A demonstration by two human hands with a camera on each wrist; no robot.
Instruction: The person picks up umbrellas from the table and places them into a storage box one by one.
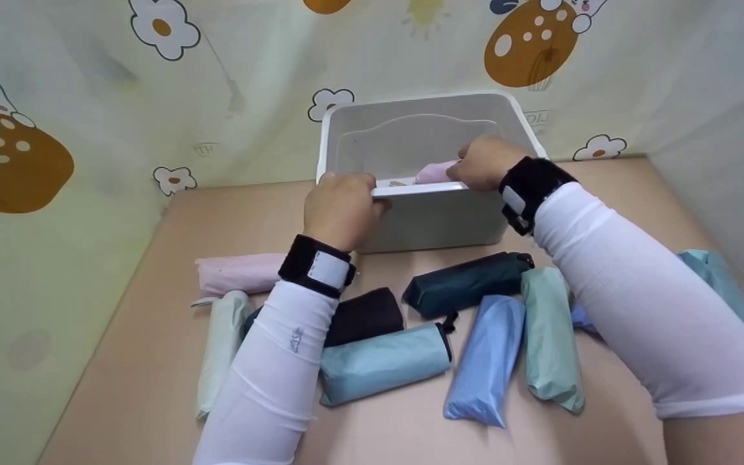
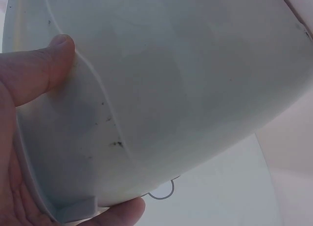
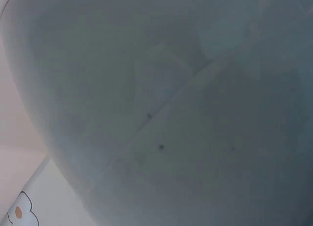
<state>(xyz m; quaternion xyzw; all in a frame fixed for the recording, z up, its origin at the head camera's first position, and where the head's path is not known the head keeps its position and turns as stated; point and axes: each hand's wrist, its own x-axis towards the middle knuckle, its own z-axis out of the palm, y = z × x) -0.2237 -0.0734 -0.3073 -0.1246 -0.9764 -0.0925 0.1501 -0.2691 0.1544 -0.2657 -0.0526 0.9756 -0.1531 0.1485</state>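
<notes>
A white plastic bin stands at the back of the table, its opening towards me. My left hand grips its front rim near the left corner; in the left wrist view the thumb lies against the bin wall. Over the front rim, my right hand reaches into the bin and holds a pink folded umbrella, partly hidden by the rim and fingers. Only the bin's grey wall fills most of the right wrist view; the right hand does not show there.
Several folded umbrellas in sleeves lie before the bin: pink, pale green, black, teal, dark green, blue, mint. Another teal one lies at right, partly behind my arm. A patterned curtain hangs behind.
</notes>
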